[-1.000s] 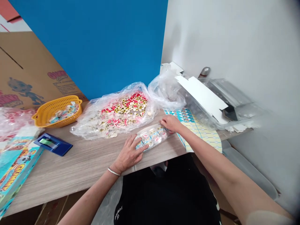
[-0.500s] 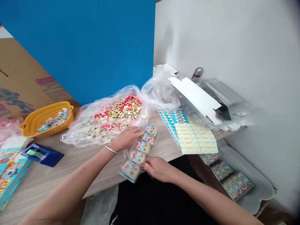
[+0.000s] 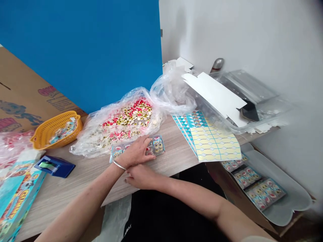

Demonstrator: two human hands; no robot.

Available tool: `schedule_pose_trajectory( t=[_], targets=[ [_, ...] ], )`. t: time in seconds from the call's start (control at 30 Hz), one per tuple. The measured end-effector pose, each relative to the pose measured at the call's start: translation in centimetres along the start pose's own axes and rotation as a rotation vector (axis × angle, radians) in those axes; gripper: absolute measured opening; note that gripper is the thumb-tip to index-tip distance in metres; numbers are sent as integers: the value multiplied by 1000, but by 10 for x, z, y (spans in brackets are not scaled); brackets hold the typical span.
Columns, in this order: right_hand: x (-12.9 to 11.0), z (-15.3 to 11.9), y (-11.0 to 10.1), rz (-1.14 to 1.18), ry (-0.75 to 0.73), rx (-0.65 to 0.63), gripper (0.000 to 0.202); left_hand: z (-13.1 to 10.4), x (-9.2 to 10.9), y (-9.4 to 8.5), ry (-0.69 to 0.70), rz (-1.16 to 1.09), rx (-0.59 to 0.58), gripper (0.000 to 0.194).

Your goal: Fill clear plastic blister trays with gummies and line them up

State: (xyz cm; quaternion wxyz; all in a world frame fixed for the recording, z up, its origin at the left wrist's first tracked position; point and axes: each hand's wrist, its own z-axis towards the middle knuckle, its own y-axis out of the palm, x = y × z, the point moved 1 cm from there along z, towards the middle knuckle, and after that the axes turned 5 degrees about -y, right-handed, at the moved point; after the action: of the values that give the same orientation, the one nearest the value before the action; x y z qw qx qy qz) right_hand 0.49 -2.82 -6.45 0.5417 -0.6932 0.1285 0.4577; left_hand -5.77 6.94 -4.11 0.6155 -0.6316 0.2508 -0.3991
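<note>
The left hand (image 3: 136, 151) lies palm-down across the clear pack (image 3: 158, 146), thumb spread from the fingers; whether it grips the edges or only presses cannot be told. The right hand (image 3: 141, 177) is loosely curled under the left wrist, by the bracelet (image 3: 119, 165), and anything in its grasp is out of sight. The pack lies flat on the surface (image 3: 176, 143), just in front of the plastic bag (image 3: 87, 143) of loose round pieces (image 3: 128, 114). The step in hand appears to be steadying or finishing this pack — the next move seems to call for a firm left hold and a free right hand. The pack's middle is covered by the left hand. Farther out, the printed sheets (image 3: 217, 143) overlap, so the lower ones show only as strips; the blue tape dispenser (image 3: 55, 167) stands well to the left; the filled packs (image 3: 264, 194) low at right are partly hidden — their exact number is unclear.
</note>
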Motion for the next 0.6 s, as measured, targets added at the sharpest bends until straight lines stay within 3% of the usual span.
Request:
schedule_pose_trajectory(
  t=[0.1, 0.23, 0.3, 0.37, 0.6],
  targets=[
    [20, -54, -34, -2, 86, 90, 22, -4, 3, 9, -6, 1, 55, 78],
    [64, -97, -72, 11, 283, 423, 10, 0, 9, 14, -14, 24, 44, 74],
    [85, -98, -77, 59, 276, 557, 9, 2, 11, 14, -24, 41, 41, 70],
    [100, -90, -74, 116, 215, 623, 21, 3, 11, 15, -26, 72, 44, 65],
    [112, -77, -62, 143, 98, 626, 48, 2, 6, 24, 14, 175, 55, 64]
  ],
)
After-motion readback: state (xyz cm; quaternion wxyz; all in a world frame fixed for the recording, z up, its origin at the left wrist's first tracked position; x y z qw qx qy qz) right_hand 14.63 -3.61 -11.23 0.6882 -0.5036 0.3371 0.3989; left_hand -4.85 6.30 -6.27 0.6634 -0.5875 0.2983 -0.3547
